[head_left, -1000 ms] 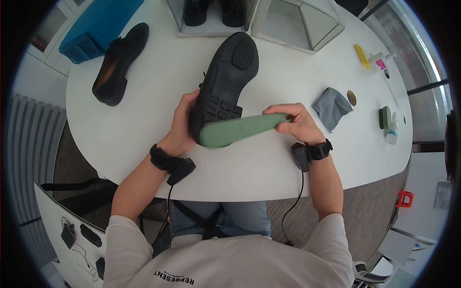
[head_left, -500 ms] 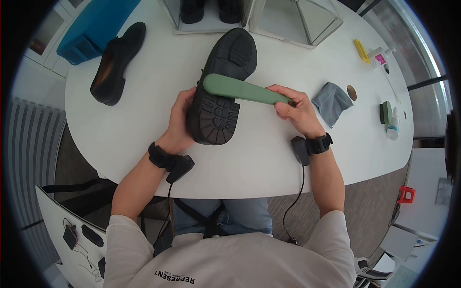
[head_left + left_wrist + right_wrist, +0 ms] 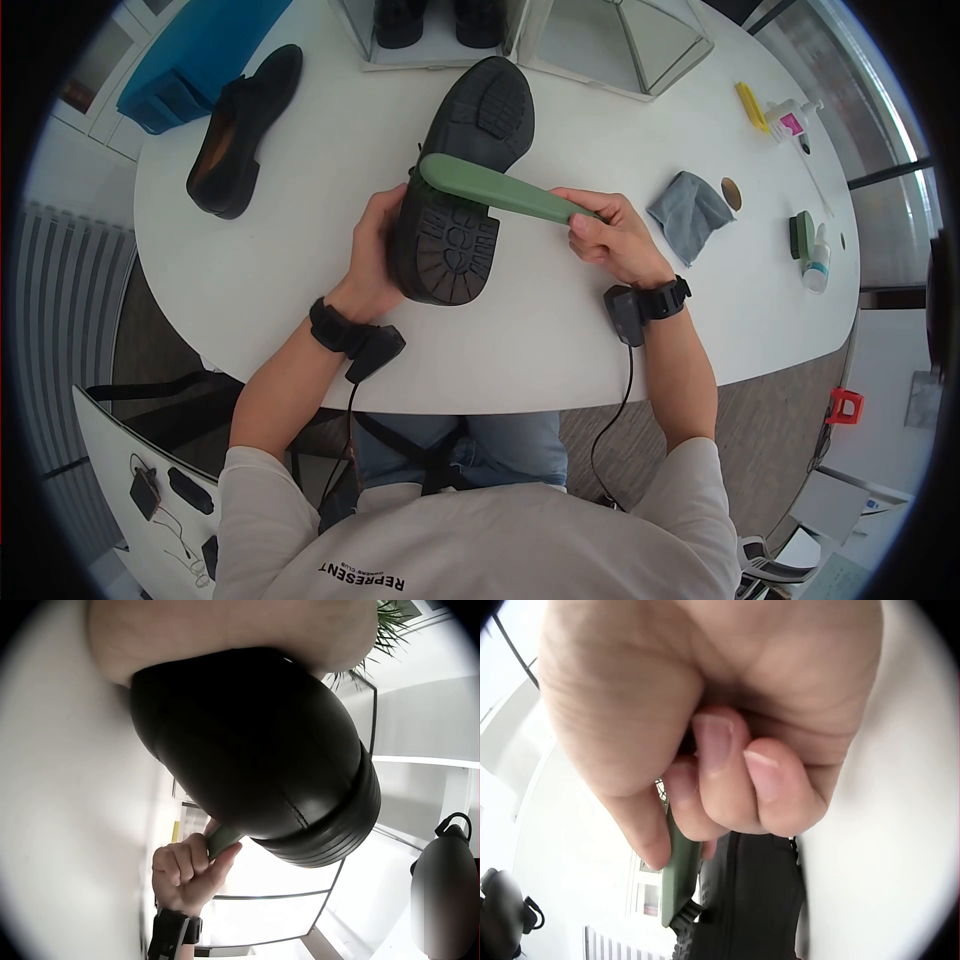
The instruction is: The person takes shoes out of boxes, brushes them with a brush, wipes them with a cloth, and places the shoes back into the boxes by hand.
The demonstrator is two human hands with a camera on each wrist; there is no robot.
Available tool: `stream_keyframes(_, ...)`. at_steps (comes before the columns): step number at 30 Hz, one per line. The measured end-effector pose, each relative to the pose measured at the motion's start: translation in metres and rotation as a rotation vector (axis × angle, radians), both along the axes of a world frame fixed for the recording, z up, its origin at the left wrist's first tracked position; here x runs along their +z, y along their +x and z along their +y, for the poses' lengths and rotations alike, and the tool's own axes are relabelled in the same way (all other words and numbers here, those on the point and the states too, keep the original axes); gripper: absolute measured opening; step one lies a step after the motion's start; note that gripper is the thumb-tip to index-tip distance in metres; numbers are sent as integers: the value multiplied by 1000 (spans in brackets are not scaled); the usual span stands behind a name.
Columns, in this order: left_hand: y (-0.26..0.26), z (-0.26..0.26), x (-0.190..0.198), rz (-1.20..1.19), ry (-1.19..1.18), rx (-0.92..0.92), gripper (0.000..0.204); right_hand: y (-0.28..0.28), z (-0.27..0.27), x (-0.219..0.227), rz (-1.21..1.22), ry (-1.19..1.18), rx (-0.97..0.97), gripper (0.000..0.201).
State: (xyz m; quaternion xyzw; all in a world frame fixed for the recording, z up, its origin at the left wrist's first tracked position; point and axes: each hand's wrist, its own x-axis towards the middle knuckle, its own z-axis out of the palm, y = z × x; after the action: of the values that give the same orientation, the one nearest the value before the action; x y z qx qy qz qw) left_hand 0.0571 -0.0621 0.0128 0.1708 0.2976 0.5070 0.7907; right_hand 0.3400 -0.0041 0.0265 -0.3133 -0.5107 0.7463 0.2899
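A black shoe (image 3: pixel 450 250) is held sole up over the white table, its heel toward the person. My left hand (image 3: pixel 375 255) grips it along its left side near the heel; in the left wrist view the shoe's heel end (image 3: pixel 255 750) fills the middle. My right hand (image 3: pixel 622 240) pinches the handle end of a green brush (image 3: pixel 500 190), which lies across the middle of the sole. In the right wrist view dark bristles (image 3: pixel 686 916) meet the sole's edge, and the fingers (image 3: pixel 724 780) are curled.
Another black shoe (image 3: pixel 245 135) lies at left beside a blue case (image 3: pixel 200 60). Black shoes stand in a clear-sided box (image 3: pixel 430 66) at the back. To the right are a grey cloth (image 3: pixel 690 215), a small green brush (image 3: pixel 803 236), a white bottle (image 3: pixel 817 268) and a yellow item (image 3: pixel 752 105).
The green brush has moved from the heel to the middle of the sole, its angle changed. Over the last half second it has shifted only slightly; the left hand keeps its grip.
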Motion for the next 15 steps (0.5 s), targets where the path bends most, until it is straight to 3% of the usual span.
stream_keyframes(5, 1, -2, 2, 12, -30, 92, 46, 10, 6, 0, 9, -76, 54, 48)
stream_keyframes(11, -4, -1, -1, -70, -5, 52, 47, 17, 9, 0, -17, -85, 76, 46)
stream_keyframes(15, 2, -3, 2, -4, 9, 50, 47, 11, 4, 3, -10, -80, 93, 38)
